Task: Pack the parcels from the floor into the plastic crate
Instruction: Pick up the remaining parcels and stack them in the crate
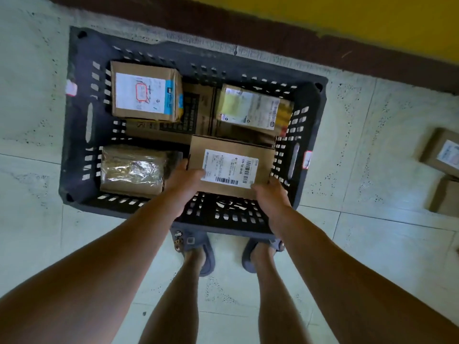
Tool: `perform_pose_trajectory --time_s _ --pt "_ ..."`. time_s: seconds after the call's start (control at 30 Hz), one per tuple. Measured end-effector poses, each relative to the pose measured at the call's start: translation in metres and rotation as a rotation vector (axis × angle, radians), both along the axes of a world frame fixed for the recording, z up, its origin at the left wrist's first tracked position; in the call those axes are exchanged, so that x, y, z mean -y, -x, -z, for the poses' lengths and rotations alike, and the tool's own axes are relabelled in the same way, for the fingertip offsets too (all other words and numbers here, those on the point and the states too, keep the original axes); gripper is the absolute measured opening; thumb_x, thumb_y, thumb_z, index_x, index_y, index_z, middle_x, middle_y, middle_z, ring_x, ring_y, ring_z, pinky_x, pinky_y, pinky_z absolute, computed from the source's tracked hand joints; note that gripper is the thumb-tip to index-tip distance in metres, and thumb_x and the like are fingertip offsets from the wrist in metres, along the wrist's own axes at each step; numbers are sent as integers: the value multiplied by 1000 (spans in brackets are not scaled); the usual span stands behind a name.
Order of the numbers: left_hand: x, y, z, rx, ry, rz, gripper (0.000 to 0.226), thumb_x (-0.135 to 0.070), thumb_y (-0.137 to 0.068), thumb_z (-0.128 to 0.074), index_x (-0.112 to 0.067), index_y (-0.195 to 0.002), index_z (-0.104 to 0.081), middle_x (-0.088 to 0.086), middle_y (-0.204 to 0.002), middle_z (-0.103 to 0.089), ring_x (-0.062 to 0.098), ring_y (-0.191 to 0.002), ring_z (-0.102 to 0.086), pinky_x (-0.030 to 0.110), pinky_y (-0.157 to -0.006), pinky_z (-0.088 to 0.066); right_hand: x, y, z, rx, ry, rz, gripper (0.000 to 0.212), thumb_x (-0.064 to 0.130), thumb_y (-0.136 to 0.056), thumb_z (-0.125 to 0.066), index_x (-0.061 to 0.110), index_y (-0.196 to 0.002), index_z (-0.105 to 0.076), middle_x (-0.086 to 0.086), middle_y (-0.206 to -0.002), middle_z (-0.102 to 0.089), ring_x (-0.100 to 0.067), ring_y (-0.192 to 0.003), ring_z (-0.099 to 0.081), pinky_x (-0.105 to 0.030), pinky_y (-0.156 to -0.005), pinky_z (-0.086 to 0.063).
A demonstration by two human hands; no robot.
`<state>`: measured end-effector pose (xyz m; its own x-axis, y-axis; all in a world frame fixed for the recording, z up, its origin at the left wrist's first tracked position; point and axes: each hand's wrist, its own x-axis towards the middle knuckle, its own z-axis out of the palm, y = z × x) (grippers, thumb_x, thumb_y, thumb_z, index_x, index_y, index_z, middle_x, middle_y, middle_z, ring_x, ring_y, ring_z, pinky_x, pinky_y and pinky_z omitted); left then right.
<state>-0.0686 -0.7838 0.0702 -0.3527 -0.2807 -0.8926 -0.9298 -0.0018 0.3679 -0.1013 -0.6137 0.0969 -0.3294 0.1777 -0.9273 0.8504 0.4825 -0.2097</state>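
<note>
The held parcel (232,167) is a flat brown cardboard box w/ its long axis running roughly 9 to 3 o'clock and the label side facing up. It sits over the 5 o'clock part of the crate (79,70). Can't tell if it's resting on anything yet.

The white label has barcodes and a number starting 178-, printed sideways. The rest is too small to read.

Left hand (185,181) is clamped on the near-left corner, thumb on top touching the label edge. Right hand (269,194) grips the near-right corner the same way. Both arms are stretched straight down and fwd.

Other stuff in the crate:
- a box with red scribble on a white label (145,91), plus a blue strip, at 10 o'clock
- a box with a yellowish label (253,108) at 1 o'clock
- a plastic-wrapped parcel (133,168) at 8 o'clock
- a flat printed carton (188,115) lying under them mid-crate

The crate is dark, slotted plastic and sits on the tiled floor (37,219). Two more boxes (442,152) wait on the floor at 3 o'clock.
</note>
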Motion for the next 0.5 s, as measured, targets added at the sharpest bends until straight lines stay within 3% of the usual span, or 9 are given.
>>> perform_pose_trajectory --time_s 0.13,0.27,0.37,0.5 --pt "-4 -5 39 75 -53 93 46 -18 -91 -56 -19 -136 -45 2 -128 -60 20 -112 -56 28 -81 -41 -4 1 29 39 -17 -4 30 21 -97 -46 23 -126 -51 0 -114 -61 -12 -81 -52 -26 -61 -41" --pt "-5 -4 64 110 -25 145 48 -20 -91 -56 -21 -137 -46 4 -132 -59 21 -116 -54 31 -86 -40 -9 0 49 102 46 -43 26 22 -100 -43 22 -124 -50 -6 -122 -59 -21 -102 -56 -34 -84 -46" --pt "-7 -6 73 125 4 193 49 -22 -91 -58 -23 -138 -46 2 -132 -58 20 -117 -53 29 -86 -38 -8 -4 57 101 61 -1 31 21 -98 -45 25 -128 -50 -4 -127 -58 -16 -99 -52 -28 -73 -41" --pt "-14 -10 73 127 7 227 49 -24 -92 -57 -28 -140 -45 -2 -135 -56 21 -124 -51 28 -91 -35 -13 -5 58 119 45 25 39 17 -99 -44 23 -138 -45 -2 -132 -56 -4 -71 -48 -19 -53 -36"
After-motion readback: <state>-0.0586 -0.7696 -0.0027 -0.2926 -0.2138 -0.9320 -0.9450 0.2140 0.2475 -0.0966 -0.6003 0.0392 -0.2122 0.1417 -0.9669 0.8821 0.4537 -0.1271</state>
